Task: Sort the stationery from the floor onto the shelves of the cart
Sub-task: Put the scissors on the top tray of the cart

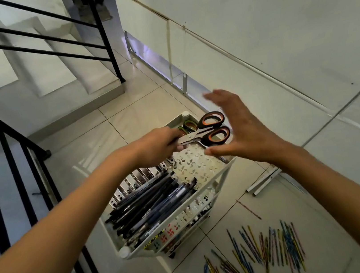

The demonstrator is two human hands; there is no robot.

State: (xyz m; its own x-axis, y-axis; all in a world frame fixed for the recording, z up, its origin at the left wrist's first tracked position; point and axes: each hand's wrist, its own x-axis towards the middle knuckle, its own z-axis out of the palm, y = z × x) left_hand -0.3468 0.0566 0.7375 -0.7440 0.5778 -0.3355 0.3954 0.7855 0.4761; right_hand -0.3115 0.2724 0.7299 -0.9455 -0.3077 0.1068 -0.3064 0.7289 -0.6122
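My left hand [161,145] grips the blades of a pair of scissors [212,131] with black-and-orange handles, held over the far end of the white cart's top shelf [201,163]. Beside the handles my right hand [241,131] is spread, fingers straight, holding nothing. More scissors [189,125] with green and orange handles lie in the shelf's far corner. A pile of dark pens [151,201] fills the near half of the shelf, with metal clips [134,180] in a row behind them.
Several coloured pencils [266,254] lie scattered on the tiled floor to the right of the cart. Two white strips [263,182] lie near the wall. A black stair railing [13,170] stands to the left, with steps beyond it.
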